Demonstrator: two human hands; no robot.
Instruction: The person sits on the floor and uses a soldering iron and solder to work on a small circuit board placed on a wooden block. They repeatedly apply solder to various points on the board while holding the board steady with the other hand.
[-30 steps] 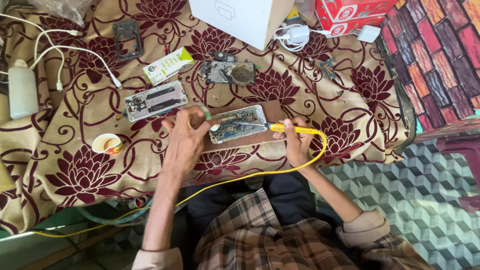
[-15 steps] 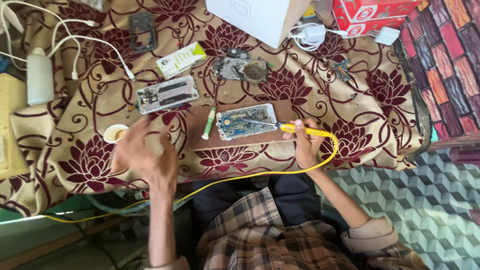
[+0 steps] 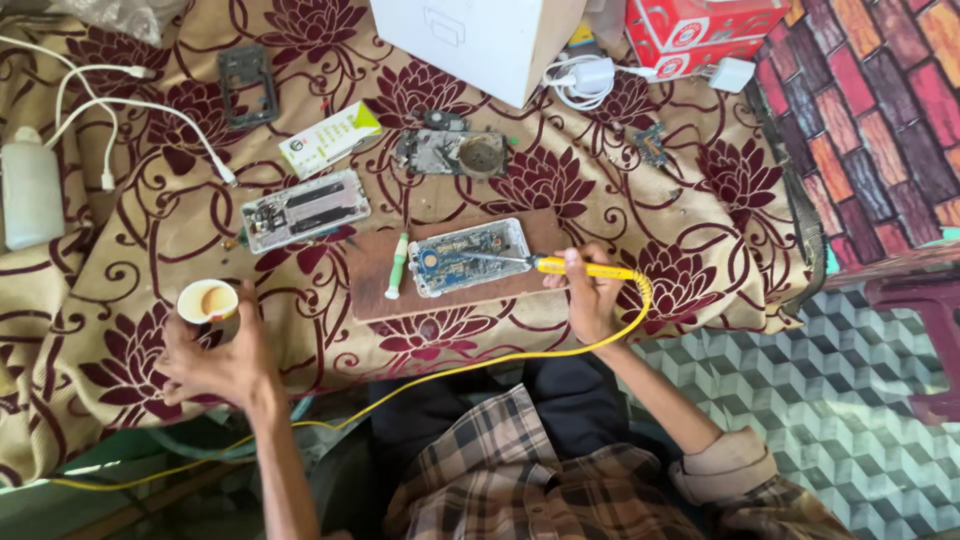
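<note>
Yellow-handled soldering iron [image 3: 570, 266] over bare circuit board [image 3: 468, 256]

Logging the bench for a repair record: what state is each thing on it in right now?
Opened phone: back off, circuit board bared, lying on the wooden board.
Soldering iron: held in the right hand, tip over the phone's board.
Small round tin: lid off, left hand at it.
Second phone shell: opened, lying flat.
White bottle: capped, lying on its side.
</note>
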